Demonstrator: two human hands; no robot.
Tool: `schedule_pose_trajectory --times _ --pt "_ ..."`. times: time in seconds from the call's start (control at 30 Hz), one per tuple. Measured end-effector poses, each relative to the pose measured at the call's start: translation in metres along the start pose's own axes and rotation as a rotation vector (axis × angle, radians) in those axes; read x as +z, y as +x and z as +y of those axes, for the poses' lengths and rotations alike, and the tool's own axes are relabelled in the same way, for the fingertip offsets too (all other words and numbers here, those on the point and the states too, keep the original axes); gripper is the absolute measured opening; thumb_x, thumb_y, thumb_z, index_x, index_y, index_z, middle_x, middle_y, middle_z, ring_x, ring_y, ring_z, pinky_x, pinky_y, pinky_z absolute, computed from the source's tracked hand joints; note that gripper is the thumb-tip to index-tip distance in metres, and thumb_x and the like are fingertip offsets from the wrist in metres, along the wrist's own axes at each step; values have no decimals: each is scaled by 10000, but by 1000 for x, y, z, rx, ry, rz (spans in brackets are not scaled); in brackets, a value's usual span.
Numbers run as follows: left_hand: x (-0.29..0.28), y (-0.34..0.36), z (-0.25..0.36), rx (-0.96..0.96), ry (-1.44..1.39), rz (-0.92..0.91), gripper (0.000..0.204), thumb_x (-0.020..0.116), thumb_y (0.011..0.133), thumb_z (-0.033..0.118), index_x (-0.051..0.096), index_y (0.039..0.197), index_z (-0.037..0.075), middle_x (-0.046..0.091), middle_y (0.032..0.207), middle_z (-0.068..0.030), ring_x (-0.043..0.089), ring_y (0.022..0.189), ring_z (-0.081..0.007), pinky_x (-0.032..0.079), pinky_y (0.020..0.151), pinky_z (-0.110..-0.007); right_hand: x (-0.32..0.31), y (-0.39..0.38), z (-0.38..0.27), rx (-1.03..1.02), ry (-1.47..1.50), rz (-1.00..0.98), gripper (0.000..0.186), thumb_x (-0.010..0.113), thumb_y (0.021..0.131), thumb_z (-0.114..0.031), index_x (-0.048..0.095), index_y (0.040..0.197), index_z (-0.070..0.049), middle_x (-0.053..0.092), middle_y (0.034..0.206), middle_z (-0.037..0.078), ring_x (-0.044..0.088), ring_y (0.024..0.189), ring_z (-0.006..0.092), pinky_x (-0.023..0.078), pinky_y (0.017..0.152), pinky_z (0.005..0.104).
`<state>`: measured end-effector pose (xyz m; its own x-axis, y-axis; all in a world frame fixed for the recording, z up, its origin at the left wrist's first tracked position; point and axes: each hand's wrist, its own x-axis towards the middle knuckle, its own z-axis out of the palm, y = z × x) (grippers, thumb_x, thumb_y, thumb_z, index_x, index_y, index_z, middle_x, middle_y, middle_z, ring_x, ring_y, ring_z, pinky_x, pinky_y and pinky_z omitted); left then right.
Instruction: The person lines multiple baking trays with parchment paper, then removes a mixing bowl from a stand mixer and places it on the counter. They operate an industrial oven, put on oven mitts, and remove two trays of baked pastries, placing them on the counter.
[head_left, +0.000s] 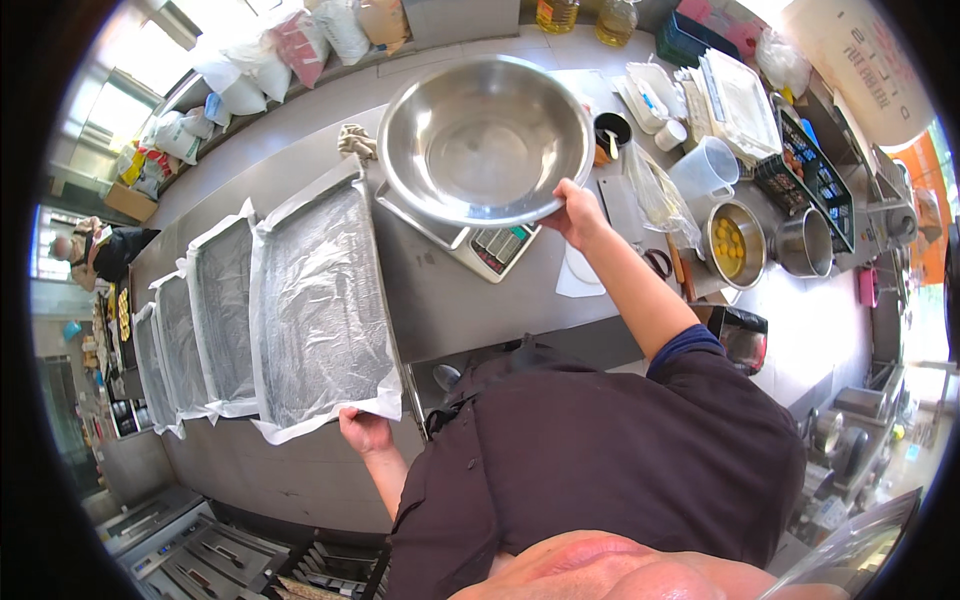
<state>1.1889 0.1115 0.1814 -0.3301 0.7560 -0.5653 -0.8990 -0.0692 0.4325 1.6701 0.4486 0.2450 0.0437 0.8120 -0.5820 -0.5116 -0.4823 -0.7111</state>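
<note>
A large, shiny steel mixing bowl [485, 140] stands over a digital kitchen scale [492, 250], hiding most of it; whether it rests on the scale I cannot tell. My right hand [577, 212] grips the bowl's near right rim, its thumb over the edge. Nothing shows inside the bowl. To the left lies a baking tray [325, 300] lined with wrinkled pale sheeting that hangs over its edges. At that tray's near edge, my left hand [366, 430] is closed on the rim and liner, with its fingertips partly hidden underneath.
More lined trays [228, 300] continue leftward along the steel table [450, 325]. A crumpled cloth [357, 141] lies behind. To the right are a bowl of egg yolks [730, 242], a clear plastic jug [704, 168], a steel pot [804, 243] and a dark crate [838, 205].
</note>
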Motion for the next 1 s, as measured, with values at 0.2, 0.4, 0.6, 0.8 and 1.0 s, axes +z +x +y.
schedule_pose_trajectory --times 0.2,0.4,0.6,0.8,1.0 --pt "21 -42 -6 73 80 35 445 549 855 155 637 1246 -39 676 1291 -148 642 1200 -341 522 1044 -545 -54 15 -67 -211 216 131 194 501 955 -128 543 1034 45 688 1041 211 747 934 373 663 837 536" --pt "25 -63 -2 100 161 -25 407 536 888 163 649 1219 -45 668 1268 -139 634 1186 -312 492 1069 -490 -146 24 -178 -539 304 206 310 471 975 -126 548 1137 127 703 1044 257 761 897 419 699 769 503" --pt "14 -59 3 93 201 -52 464 522 939 172 598 1327 -69 654 1328 -159 628 1223 -327 493 1076 -486 -226 -4 -194 -717 315 449 406 421 941 -125 514 1189 183 701 1089 343 749 944 501 698 813 482" --pt "64 -40 -6 -56 147 -206 516 495 955 181 557 1409 -55 624 1421 -172 593 1307 -360 458 1128 -528 -299 10 -238 -708 450 437 436 439 909 -97 449 1242 184 660 1130 336 726 942 540 707 765 514" --pt "114 -34 -24 -102 152 -263 538 493 938 177 543 1417 -62 623 1417 -182 587 1311 -375 446 1140 -541 -354 46 -311 -728 412 444 455 429 930 -154 502 1290 115 687 1156 300 733 952 518 707 763 513"
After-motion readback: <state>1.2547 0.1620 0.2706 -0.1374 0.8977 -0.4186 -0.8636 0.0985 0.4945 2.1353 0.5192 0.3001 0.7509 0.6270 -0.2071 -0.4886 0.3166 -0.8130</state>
